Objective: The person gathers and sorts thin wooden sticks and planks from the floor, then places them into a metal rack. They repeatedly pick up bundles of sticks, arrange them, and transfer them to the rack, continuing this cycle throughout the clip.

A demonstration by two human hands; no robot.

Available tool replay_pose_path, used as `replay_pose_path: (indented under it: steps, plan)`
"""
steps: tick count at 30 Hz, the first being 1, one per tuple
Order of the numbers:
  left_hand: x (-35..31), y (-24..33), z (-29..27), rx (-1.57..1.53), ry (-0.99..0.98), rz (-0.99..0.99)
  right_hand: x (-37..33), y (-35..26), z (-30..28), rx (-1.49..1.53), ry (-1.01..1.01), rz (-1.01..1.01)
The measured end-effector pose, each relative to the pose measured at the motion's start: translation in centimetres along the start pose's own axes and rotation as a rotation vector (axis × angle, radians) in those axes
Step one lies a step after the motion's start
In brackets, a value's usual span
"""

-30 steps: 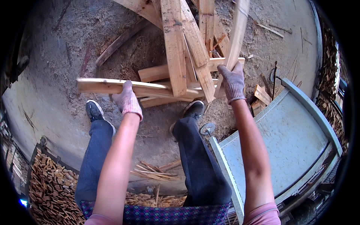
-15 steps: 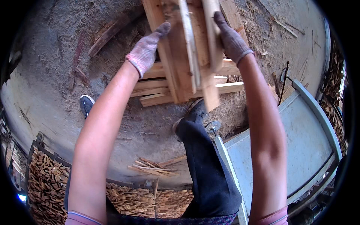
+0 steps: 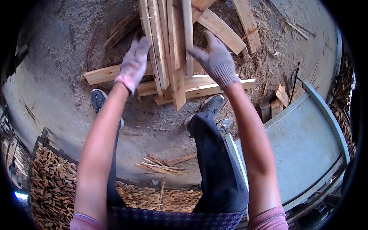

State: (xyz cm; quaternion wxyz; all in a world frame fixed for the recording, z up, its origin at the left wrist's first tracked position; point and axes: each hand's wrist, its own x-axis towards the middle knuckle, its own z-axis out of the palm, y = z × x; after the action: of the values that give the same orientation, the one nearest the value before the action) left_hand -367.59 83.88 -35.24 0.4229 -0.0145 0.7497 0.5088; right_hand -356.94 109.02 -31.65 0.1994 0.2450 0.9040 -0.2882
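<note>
A bundle of long wooden planks (image 3: 177, 42) points away from me and rests across other planks (image 3: 207, 90) on the ground. To its left is my left hand (image 3: 134, 63) in a knitted glove, fingers stretched out beside the outermost plank; whether it touches the wood I cannot tell. My right hand (image 3: 217, 63), gloved too, is open with thumb and fingers spread, its thumb tip close to the right side of the bundle. Neither hand grips anything.
Curved boards (image 3: 222, 30) lie beyond my right hand. A pale blue metal table (image 3: 303, 138) stands at right. Thin offcuts (image 3: 161, 165) lie near my feet, and cut wood pieces (image 3: 53, 180) fill a container at lower left. Sawdust covers the ground.
The bundle of planks, held between both hands before, now lies on the crosswise planks. Both hands have let go; the right has opened and moved left and nearer, and the left has shifted slightly left.
</note>
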Motion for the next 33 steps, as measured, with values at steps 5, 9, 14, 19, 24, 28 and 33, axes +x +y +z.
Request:
replay_pose_path:
  steps: [5, 9, 14, 19, 24, 28, 33]
  plan:
    - [-6.2, -4.3, -2.2, 1.221, -0.017, 0.123, -6.1, 4.1, -0.4, -0.418, -0.202, -0.162]
    - [-4.9, -5.6, -5.8, 1.483, -0.113, 0.466, -7.7, 3.7, 3.4, 0.328, -0.102, 0.161]
    - [-0.1, -4.9, -4.8, 1.761, -0.314, 0.147, -4.3, -1.4, 5.1, 0.486, 0.109, 0.417]
    - [-1.1, -1.5, -6.8, 1.748, -0.252, 0.550, -5.0, 0.2, 3.5, 0.314, -0.460, 0.403]
    - [4.3, 0.2, -8.8, 1.737, 0.041, 0.987, 2.0, 3.9, -0.9, 0.088, 0.372, 0.239]
    - [6.5, 3.9, -6.5, 1.700, 0.301, 0.801, 10.3, 5.2, -3.1, 0.191, 0.012, 0.289]
    - [4.1, 4.4, -2.2, 0.696, 0.665, 0.057, 9.6, 0.9, -2.4, -0.052, -0.276, 0.113]
